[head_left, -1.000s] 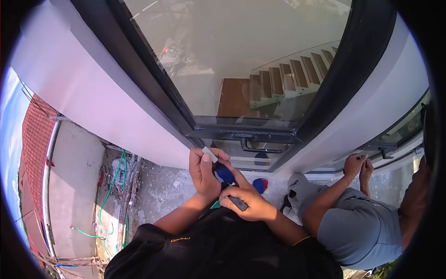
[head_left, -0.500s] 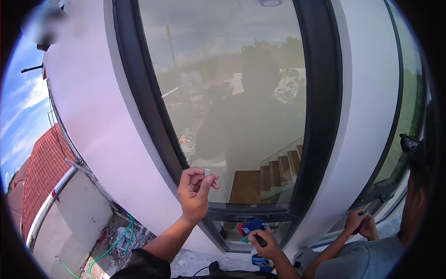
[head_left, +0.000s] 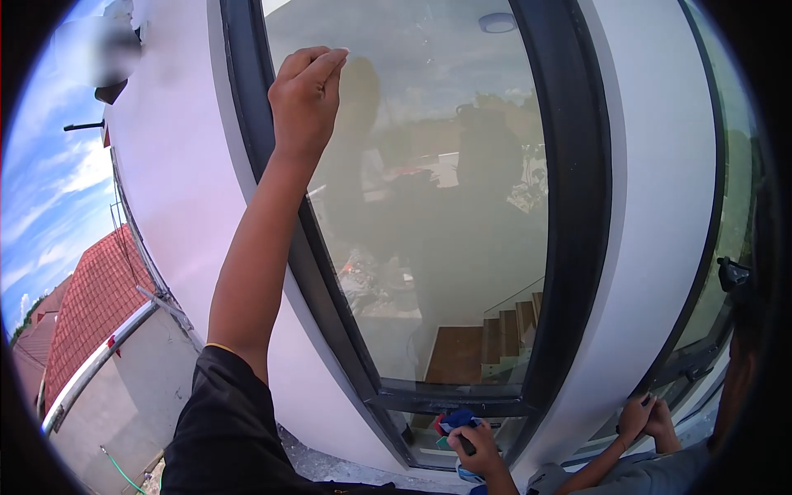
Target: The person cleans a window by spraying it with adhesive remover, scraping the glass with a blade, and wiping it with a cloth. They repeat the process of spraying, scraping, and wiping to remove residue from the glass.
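My left hand (head_left: 304, 99) is raised high at the upper left of a tall window pane (head_left: 412, 247), overlapping the dark frame (head_left: 239, 74). Its thumb and fingers are pinched together on a small flat whitish piece (head_left: 345, 52), and only its tip shows. Low down by the window's bottom rail, my right hand (head_left: 478, 447) is closed around a black-handled tool (head_left: 464, 444). The tool's working end is hidden. Just beyond that hand is a blue bundle (head_left: 458, 419) with red and green parts.
At the right, a co-worker in a grey shirt (head_left: 668, 470) has both hands (head_left: 643, 419) together by another window (head_left: 701, 313). White wall (head_left: 652, 206) separates the two windows. Stairs (head_left: 503, 330) show through the glass. A low wall (head_left: 124, 371) and red tiled roof (head_left: 107, 280) lie left.
My left hand has risen from the pane's lower left corner to its upper left with the small piece. My right hand stays low by the bottom rail; the view has shifted slightly.
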Tool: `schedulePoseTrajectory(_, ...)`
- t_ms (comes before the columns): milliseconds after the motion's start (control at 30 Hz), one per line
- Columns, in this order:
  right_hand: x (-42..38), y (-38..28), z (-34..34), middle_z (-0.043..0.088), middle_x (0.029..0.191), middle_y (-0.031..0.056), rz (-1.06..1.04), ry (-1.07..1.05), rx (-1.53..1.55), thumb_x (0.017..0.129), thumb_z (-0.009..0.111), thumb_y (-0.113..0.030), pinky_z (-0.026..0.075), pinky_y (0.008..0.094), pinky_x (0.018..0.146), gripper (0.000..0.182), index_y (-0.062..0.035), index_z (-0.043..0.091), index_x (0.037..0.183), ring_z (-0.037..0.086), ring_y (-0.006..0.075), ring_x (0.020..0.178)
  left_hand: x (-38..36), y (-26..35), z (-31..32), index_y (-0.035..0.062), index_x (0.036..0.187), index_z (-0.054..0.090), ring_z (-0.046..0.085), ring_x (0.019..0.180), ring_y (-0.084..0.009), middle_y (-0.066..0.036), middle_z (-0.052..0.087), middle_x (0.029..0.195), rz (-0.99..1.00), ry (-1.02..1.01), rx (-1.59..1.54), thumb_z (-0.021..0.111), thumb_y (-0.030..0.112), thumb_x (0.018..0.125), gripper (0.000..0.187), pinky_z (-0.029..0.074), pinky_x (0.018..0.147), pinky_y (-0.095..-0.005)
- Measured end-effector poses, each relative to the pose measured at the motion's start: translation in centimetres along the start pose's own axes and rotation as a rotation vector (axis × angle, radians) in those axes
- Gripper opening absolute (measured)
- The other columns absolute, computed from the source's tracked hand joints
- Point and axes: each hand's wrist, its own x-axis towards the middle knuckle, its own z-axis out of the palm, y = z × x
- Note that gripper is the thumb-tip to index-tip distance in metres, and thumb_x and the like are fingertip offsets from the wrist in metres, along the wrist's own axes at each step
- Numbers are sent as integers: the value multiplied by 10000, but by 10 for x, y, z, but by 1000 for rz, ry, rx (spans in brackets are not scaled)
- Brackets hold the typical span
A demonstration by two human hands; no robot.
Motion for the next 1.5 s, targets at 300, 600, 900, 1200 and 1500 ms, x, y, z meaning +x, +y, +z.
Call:
schedulePoseTrajectory(300, 1, 2, -1, 681, 846, 72, -44, 6, -17, 850, 715, -204, 342, 487, 999, 103, -112, 688, 887, 619, 302, 888, -47, -9, -11, 43, 1082, 730, 654, 824, -175, -85, 668, 922, 217, -73, 53, 696, -56, 850, 255, 542, 694, -299)
schedulePoseTrajectory(600, 5, 5, 0, 691, 895, 87, -88, -12, -31, 839, 716, -216, 338, 484, 1020, 116, -108, 696, 876, 625, 305, 937, -59, 14, -14, 32, 1108, 720, 663, 836, -185, -92, 645, 963, 105, -166, 109, 695, -41, 862, 258, 560, 715, -282)
schedulePoseTrajectory(900, 0, 2, -3, 610, 1006, 234, -55, -11, -49, 886, 664, -199, 397, 539, 925, 117, -135, 679, 984, 523, 469, 1011, -59, 12, -16, 23, 1066, 734, 668, 784, -156, -78, 663, 935, -20, -144, 31, 710, -53, 825, 254, 541, 657, -260)
schedulePoseTrajectory(1200, -2, 13, 7, 607, 1062, 229, -112, 57, -100, 858, 710, -181, 392, 555, 959, 132, -132, 687, 979, 520, 486, 1060, -39, 13, -14, 3, 1060, 730, 640, 755, -150, -69, 655, 946, -94, -203, 15, 701, -45, 825, 242, 527, 673, -277)
schedulePoseTrajectory(1500, -7, 21, 14, 609, 1061, 227, -160, 115, -176, 838, 724, -159, 405, 557, 953, 154, -139, 694, 988, 525, 481, 1074, -44, 15, -11, -5, 1049, 728, 641, 761, -142, -63, 652, 938, -85, -204, -46, 689, -42, 834, 221, 521, 671, -268)
